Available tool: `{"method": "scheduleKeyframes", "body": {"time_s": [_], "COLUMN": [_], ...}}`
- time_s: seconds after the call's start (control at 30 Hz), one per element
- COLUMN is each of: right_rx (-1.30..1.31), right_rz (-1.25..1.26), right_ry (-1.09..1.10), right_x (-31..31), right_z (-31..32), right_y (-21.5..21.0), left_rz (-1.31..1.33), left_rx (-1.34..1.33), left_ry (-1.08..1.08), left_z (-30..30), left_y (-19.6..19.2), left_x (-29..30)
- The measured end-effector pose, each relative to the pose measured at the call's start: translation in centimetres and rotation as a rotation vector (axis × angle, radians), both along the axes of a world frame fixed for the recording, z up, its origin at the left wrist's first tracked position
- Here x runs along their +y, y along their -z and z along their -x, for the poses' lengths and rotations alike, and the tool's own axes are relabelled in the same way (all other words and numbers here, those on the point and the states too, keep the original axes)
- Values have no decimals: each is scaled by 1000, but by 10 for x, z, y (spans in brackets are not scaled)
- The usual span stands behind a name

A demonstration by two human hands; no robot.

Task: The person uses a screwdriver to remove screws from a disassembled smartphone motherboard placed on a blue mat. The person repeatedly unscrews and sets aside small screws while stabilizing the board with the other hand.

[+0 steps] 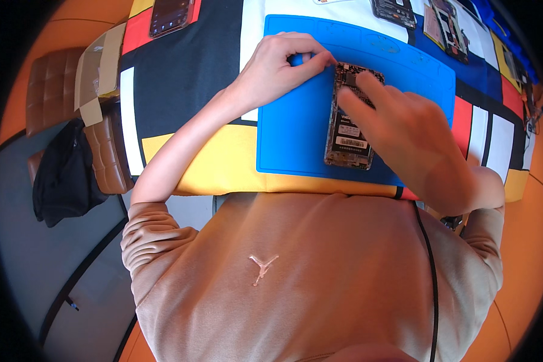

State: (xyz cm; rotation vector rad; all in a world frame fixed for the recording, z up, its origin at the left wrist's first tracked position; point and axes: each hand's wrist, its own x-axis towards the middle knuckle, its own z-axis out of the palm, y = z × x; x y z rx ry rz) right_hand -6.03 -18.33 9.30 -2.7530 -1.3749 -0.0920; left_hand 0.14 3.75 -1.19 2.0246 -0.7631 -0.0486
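While the opened phone (349,117) lies on the blue mat (295,133), left hand (277,66) pinches at its top corner, right hand (413,136) fingers (368,81) rest spread on it.

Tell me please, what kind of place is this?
Probably a phone repair workbench: an opened phone lies on a blue repair mat, and more dismantled phones sit at the table's far edge.
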Motion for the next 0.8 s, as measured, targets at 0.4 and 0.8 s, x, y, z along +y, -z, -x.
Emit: {"method": "scheduleKeyframes", "body": {"time_s": [0.4,0.8], "right_rx": [83,602], "right_rz": [-69,-445], "right_ry": [-47,144], "right_x": [-1,-3], "right_z": [-2,-15], "right_y": [3,14], "left_rz": [-14,75], "left_rx": [-6,-67], "left_ry": [-12,-24], "left_z": [0,-1], "left_y": [-1,3], "left_x": [-1,-4]}}
